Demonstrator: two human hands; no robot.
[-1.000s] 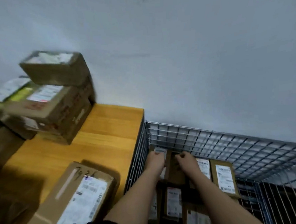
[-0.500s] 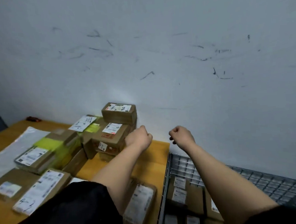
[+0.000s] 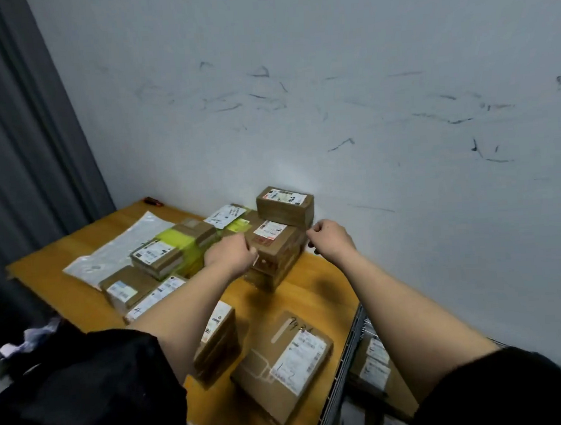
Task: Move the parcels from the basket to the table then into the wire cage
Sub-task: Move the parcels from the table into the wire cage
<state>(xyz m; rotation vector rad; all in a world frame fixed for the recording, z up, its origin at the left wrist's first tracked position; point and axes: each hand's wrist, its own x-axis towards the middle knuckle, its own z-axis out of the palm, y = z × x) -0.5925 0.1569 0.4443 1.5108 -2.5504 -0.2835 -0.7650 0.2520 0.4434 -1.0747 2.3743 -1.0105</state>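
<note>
While both arms reached over the desk [image 3: 81, 300], the left hand [image 3: 231, 255] touched a stacked parcel [image 3: 276, 242] with fingers curled, and the right hand [image 3: 331, 238] hovered at its 3 o'clock, fingers curled on nothing. That parcel's long axis ran from 7 to 1 o'clock, beside the wall; the wire cage [image 3: 344, 369] stood at the desk's 4 o'clock.

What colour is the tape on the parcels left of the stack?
Bright yellow-green tape, seen in the head view.
</note>
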